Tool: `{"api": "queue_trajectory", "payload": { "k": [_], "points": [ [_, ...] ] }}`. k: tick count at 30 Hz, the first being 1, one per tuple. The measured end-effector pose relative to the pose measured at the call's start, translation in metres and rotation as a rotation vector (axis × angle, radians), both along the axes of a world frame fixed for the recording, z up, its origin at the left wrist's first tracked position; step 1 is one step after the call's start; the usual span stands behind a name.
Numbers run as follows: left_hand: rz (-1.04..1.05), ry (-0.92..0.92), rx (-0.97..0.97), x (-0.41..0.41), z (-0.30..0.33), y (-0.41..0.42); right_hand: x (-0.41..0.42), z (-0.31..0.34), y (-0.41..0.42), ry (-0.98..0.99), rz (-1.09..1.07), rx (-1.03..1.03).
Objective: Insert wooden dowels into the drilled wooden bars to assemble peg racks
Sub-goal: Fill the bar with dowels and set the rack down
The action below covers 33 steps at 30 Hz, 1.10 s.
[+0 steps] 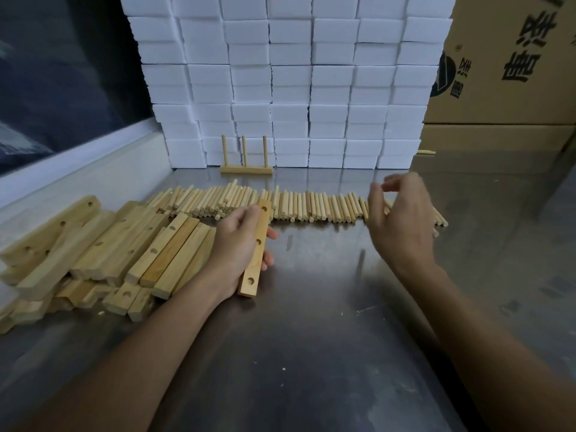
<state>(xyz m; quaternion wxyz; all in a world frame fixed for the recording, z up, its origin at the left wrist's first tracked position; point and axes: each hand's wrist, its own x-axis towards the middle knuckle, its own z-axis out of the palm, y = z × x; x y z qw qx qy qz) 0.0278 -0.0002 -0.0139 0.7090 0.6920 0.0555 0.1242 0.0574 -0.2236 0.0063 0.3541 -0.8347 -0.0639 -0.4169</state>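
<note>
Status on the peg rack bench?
Left hand grips drilled bar, holes empty. Right hand open above dowel row. Nothing in the way.

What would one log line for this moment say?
left hand: grips drilled bar, holes empty | right hand: above dowel row, holding nothing | finished rack: stands behind

drilled bar (pixel 257 251) held lengthwise, dowels (pixel 311 205) rowed behind

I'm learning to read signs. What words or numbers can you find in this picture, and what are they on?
Cardboard box, top right: large black Chinese characters printed upside down, one looks like "惠"; the rest are cut off or too tilted to read.
Round black logo on that box: unreadable.
White boxes, wooden bars and dowels: no writing.
</note>
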Motion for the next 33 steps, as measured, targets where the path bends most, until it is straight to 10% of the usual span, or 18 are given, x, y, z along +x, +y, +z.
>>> {"api": "queue_trajectory", "payload": {
  "k": [27, 33],
  "points": [
    [-0.118, -0.014, -0.130, 0.000, 0.002, -0.004, -0.014, -0.002, 0.045, 0.576, 0.778, 0.940],
    [-0.089, -0.003, -0.217, -0.005, 0.008, -0.013, -0.015, -0.004, 0.042, 0.670, 0.840, 0.804]
  ]
}}
